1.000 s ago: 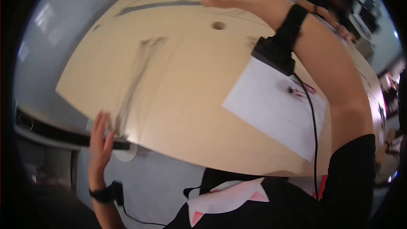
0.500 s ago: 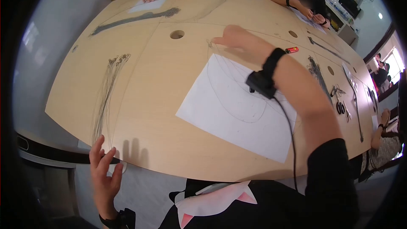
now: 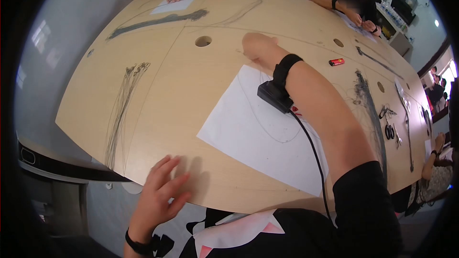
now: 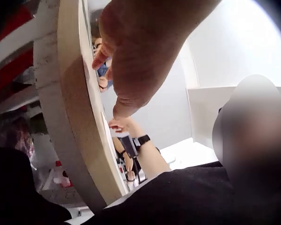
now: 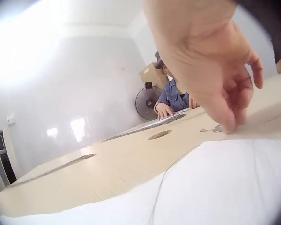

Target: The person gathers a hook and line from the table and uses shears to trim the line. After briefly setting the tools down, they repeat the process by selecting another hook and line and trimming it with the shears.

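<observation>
The left hand (image 3: 160, 196) hangs over the near edge of the pale wood-grain table (image 3: 158, 114), fingers loosely spread, holding nothing. Ahead and rightward, a thin, dark, wire-like strand (image 5: 165, 176) bows lengthwise across 1 white paper sheet (image 3: 229, 131), nearer the right hand (image 5: 210, 70). Its bent fingertips lie beside small silvery metal loops (image 5: 218, 128); I cannot tell whether they pinch. Farther right, a red-and-black cylindrical battery (image 3: 336, 62) bears print too small to read.
</observation>
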